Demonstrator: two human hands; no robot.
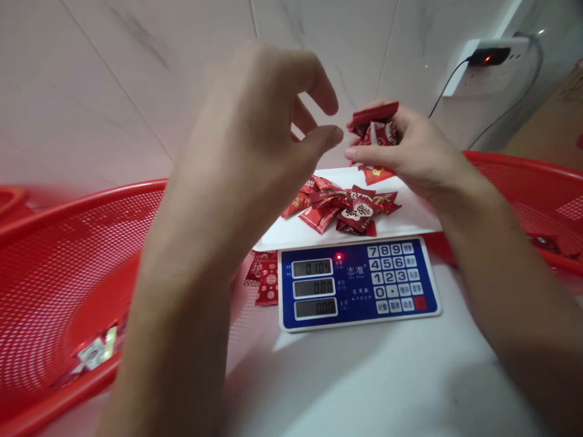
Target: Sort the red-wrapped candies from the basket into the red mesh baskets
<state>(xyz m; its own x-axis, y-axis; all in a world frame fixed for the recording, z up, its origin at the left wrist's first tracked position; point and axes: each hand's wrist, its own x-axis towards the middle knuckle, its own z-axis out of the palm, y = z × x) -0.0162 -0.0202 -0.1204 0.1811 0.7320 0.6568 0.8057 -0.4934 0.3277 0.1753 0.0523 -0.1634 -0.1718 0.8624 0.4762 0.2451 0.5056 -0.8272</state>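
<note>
My right hand (410,145) pinches a small bunch of red wrapped candies (376,125) above a white scale platform (410,212). Just under those fingers, one red candy (376,174) lies at the platform's far edge. A loose heap of similar candies (341,206) sits on the platform, below and between my hands. My left hand (241,139) is raised over the heap's left side, fingers curled and apart, holding nothing. Its thumb tip comes close to my right hand's candies without visibly touching them.
A blue-faced digital scale (359,282) shows lit readouts on a white counter (364,370). Red candies (266,279) lie beside it. Red perforated baskets (64,291) (537,188) flank the counter, each holding candies. A wall socket (489,67) with cables is at upper right.
</note>
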